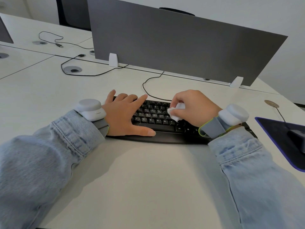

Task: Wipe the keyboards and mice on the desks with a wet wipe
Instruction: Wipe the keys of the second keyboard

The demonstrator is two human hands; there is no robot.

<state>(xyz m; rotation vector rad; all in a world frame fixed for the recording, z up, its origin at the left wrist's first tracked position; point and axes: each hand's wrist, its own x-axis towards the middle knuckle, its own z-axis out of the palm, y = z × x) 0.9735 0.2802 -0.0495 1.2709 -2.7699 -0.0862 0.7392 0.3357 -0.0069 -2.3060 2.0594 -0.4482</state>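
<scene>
1. The keyboard [158,120] is seen lying black on the white bench [132,171], near the middle, in front of the grey divider [181,47].
2. Its left end is pressed flat by the left hand [125,113], grip wide, fingers spread straight over the keys.
3. The wipe [175,112] is pinched, bunched up, in the grip of the right hand [194,106] and laid on the keys right of centre.
4. A mouse [297,135] is glimpsed on the dark pad [279,139] at far right, well apart from both hands.
</scene>
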